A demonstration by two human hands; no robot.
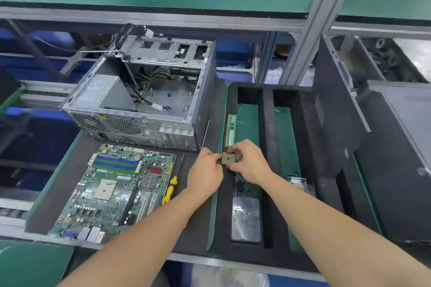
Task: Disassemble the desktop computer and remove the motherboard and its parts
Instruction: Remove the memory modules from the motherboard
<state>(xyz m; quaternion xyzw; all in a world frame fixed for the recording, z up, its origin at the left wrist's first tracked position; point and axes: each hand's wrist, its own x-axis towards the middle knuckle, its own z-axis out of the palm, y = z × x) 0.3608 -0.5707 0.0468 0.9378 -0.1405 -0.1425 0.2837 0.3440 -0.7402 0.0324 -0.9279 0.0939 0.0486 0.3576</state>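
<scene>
The green motherboard lies flat on the dark mat at lower left, its processor socket empty. Behind it stands the open metal computer case with loose cables inside. Both hands hold a small square processor chip over the left edge of the black foam tray. My left hand pinches its left edge; my right hand pinches its right side with fingertips. A memory stick lies in the tray's left slot just beyond the hands.
A yellow-handled screwdriver lies between the motherboard and my left arm. A silver drive sits low in the tray's left slot, and a heatsink to its right. A dark case panel leans at right.
</scene>
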